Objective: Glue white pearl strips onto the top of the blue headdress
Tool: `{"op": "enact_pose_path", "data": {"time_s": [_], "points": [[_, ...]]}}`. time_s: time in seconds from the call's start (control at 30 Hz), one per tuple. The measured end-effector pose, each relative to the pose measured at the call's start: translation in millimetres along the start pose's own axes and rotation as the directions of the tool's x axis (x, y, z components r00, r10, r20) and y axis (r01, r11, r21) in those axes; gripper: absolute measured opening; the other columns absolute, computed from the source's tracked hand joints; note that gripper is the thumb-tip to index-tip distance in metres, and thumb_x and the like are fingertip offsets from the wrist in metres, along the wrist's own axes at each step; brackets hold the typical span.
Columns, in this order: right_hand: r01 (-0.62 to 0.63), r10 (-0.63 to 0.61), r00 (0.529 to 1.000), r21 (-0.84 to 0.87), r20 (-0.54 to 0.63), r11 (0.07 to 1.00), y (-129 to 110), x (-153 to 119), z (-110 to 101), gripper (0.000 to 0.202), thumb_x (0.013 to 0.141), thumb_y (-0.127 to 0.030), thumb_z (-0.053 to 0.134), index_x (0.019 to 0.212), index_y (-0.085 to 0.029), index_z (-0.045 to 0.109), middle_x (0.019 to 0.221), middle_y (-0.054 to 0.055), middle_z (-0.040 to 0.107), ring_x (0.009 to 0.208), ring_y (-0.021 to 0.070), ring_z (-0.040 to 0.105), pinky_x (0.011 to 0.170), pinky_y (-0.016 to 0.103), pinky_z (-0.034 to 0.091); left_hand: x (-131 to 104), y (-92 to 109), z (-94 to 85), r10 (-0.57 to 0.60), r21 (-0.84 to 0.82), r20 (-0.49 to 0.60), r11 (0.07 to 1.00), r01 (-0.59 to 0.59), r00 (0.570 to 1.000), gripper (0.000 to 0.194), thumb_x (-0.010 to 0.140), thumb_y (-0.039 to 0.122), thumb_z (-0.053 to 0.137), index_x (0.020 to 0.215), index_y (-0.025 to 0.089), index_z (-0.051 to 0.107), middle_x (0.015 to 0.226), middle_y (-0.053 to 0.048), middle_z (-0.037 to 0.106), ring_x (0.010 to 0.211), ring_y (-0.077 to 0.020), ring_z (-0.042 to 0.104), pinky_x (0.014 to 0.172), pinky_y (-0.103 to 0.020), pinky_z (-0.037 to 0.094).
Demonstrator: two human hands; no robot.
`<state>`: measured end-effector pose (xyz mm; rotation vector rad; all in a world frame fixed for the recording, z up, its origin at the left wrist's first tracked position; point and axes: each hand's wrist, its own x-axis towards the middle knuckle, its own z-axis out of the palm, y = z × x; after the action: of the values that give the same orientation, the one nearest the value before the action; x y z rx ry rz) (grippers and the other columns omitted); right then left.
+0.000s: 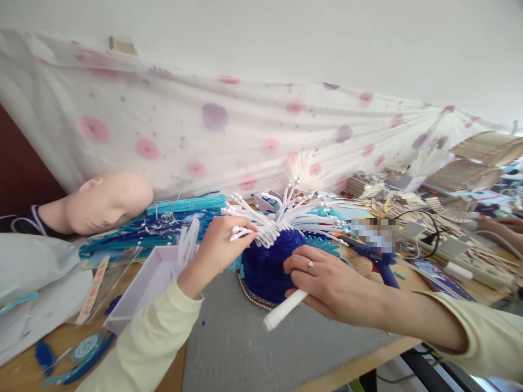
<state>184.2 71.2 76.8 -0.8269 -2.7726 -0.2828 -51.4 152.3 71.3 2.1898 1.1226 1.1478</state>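
A deep blue velvety headdress (265, 269) stands on a grey mat, its lower edge trimmed with a beaded band. White bead-tipped stems (286, 215) fan out from its top. At its upper left, my left hand (223, 245) is closed in a pinch on a white bead-tipped stem (241, 234), with the beads poking out past the fingers. My right hand (327, 280) lies against the headdress's right side and grips a white rod (284, 311), whose free end points down and left. The fingertips of my right hand are partly hidden.
A lilac box (139, 288) with white looped stems stands left. Behind it lie a mannequin head (110, 204) and turquoise strands (188, 204). To the right are a blue glue gun (379, 264), a power strip (461, 261), paper stacks (466, 174) and another person's hand (502, 231).
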Motion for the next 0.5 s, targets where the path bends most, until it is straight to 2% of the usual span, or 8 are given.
{"op": "enact_pose_path", "data": {"time_s": [0.07, 0.13, 0.3, 0.5], "points": [[0.065, -0.065, 0.998, -0.157, 0.002, 0.985, 1.7, 1.8, 2.3, 0.018, 0.099, -0.02, 0.057, 0.086, -0.016, 0.067, 0.126, 0.012, 0.071, 0.108, 0.0273, 0.056, 0.088, 0.04, 0.046, 0.2, 0.6, -0.3, -0.001, 0.001, 0.006, 1.0, 0.001, 1.0, 0.012, 0.08, 0.017, 0.068, 0.076, 0.022, 0.078, 0.072, -0.001, 0.078, 0.066, -0.0195, 0.071, 0.064, -0.028, 0.048], [0.06, -0.057, 0.998, -0.247, 0.018, 0.967, 3.1, 3.9, 3.3, 0.019, 0.099, -0.021, 0.058, 0.084, -0.017, 0.069, 0.139, 0.008, 0.067, 0.115, 0.0294, 0.053, 0.091, 0.043, 0.044, 0.4, 0.6, -0.7, -0.002, -0.004, 0.009, 1.0, 0.002, 1.0, 0.011, 0.081, 0.019, 0.069, 0.076, 0.022, 0.078, 0.073, -0.001, 0.079, 0.065, -0.0192, 0.071, 0.063, -0.028, 0.048], [0.047, -0.069, 0.997, -0.383, -0.044, 0.923, 8.7, 5.3, 4.4, 0.019, 0.1, -0.025, 0.06, 0.086, -0.019, 0.071, 0.137, 0.005, 0.069, 0.117, 0.0287, 0.051, 0.091, 0.045, 0.042, -0.6, -0.4, -1.8, 0.009, -0.014, 0.021, 1.0, -0.009, 1.0, 0.01, 0.082, 0.021, 0.069, 0.079, 0.022, 0.079, 0.072, -0.001, 0.078, 0.062, -0.0182, 0.069, 0.062, -0.028, 0.048], [0.107, -0.13, 0.991, -0.473, -0.015, 0.874, 10.5, 5.4, 1.5, 0.017, 0.099, -0.024, 0.061, 0.088, -0.021, 0.073, 0.136, 0.002, 0.07, 0.116, 0.0267, 0.052, 0.088, 0.042, 0.04, -0.2, -0.1, -1.9, -0.017, -0.022, 0.037, 1.0, 0.018, 0.999, 0.01, 0.082, 0.023, 0.07, 0.079, 0.022, 0.079, 0.072, -0.001, 0.078, 0.061, -0.0179, 0.068, 0.06, -0.027, 0.047]]}}
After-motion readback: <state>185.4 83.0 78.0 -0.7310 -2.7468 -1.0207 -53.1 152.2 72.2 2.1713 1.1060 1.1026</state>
